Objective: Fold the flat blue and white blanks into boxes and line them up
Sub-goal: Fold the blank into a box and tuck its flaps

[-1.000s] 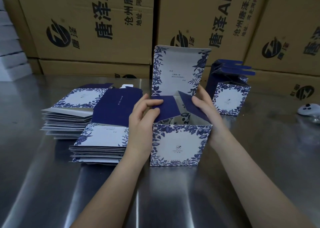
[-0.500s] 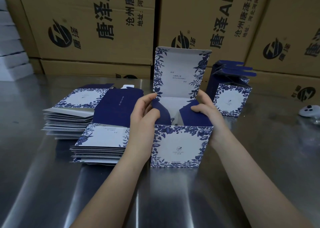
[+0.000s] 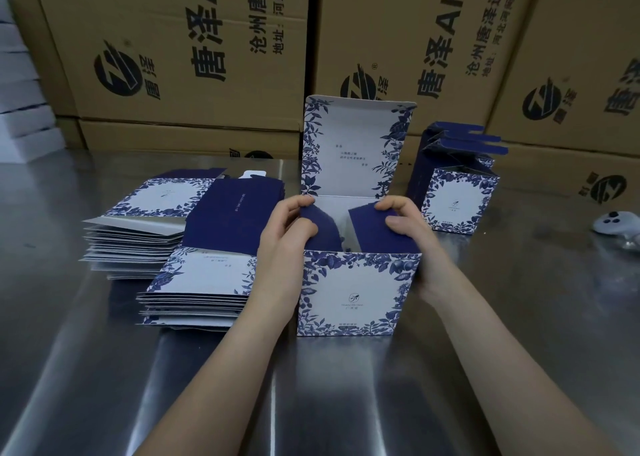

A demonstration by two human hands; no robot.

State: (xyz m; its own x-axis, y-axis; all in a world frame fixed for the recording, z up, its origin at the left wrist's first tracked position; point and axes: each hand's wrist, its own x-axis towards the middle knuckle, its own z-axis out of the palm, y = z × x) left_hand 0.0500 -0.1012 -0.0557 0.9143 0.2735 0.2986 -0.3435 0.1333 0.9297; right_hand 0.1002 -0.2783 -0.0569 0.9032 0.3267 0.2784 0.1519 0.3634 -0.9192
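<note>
The two navy side flaps lay nearly meeting across the mouth of the box [image 3: 349, 293] a second ago. Now they stand apart, tipped down into the opening, and the pale inner wall shows in the gap between them. The box has not shifted on the bench [image 3: 519, 317], and its lid [image 3: 356, 147] stays upright at the back. The left hand [image 3: 284, 237] pinches the left flap [image 3: 317, 228] between thumb and curled fingers. The right hand [image 3: 408, 234] grips the right flap [image 3: 367, 228] the same way, thumb on top. The box stands upright at the middle of the bench, printed front facing the camera. Only the flaps and the pale walls are seen inside it.

Behind and to the right, folded boxes [image 3: 455, 201] stand in a row with their navy top flaps raised; their insides are hidden. Left of the held box lie two stacks of flat blanks, a near one [image 3: 197, 289] just beside the left wrist and a far one [image 3: 138, 234] behind it. Brown cartons [image 3: 173, 57] line the back.
</note>
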